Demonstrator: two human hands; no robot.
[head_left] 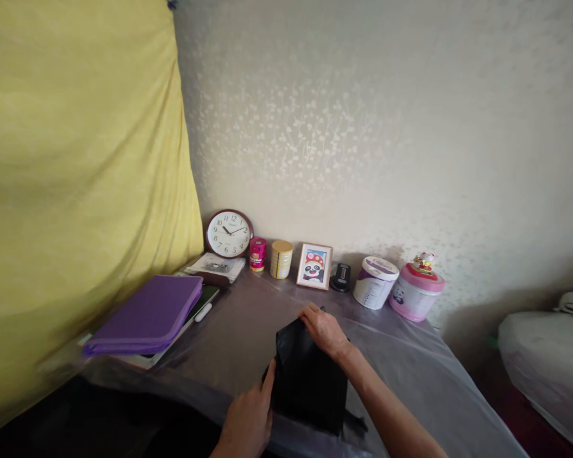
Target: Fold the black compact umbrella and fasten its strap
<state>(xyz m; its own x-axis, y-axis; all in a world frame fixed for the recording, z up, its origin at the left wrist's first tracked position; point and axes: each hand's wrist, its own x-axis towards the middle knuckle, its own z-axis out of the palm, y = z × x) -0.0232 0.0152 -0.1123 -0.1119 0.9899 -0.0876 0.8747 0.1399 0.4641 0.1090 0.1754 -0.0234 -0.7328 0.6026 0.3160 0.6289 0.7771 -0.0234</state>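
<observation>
A flat black bag (310,375), possibly a pouch, is held at a tilt over the near part of the table, with a short dark strap or cord at its lower right. My right hand (325,331) grips its top edge with the fingers curled over. On the bag's left side my left hand (251,413) closes on the edge, thumb pointing up. The undersides of both hands' fingers are partly hidden. What the bag may contain does not show.
Along the wall stand a round clock (229,233), a pink can (257,254), a yellow-lidded can (281,259), a framed panda picture (314,266), a small black stand (341,278), a purple-white tub (375,283) and a pink tub (416,292). A purple folder (146,315) lies left, beside a yellow curtain (86,159).
</observation>
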